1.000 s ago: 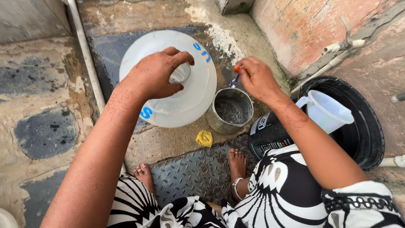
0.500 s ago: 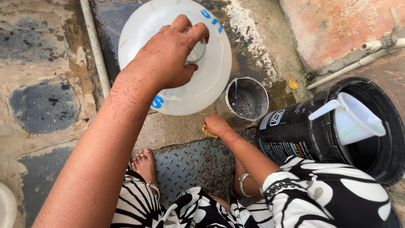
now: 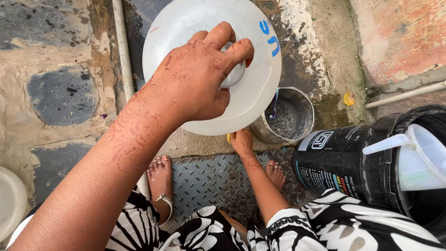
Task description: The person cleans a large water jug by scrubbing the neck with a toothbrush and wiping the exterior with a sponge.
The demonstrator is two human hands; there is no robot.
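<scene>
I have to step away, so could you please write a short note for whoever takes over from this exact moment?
Left hand: clamped over the neck of the big translucent water jug, holding it on the wet concrete.
Right hand: low under the jug's near edge, at a small yellow thing mostly hidden there; whether it grips it cannot be told.
Nearby: steel pot with a blue-handled tool inside, just right of the jug; black bucket with a white plastic jug in it, further right.
Done: jug steadied.
Left: nothing shows the jug wetted or scrubbed; tool and white plastic jug untouched.
</scene>
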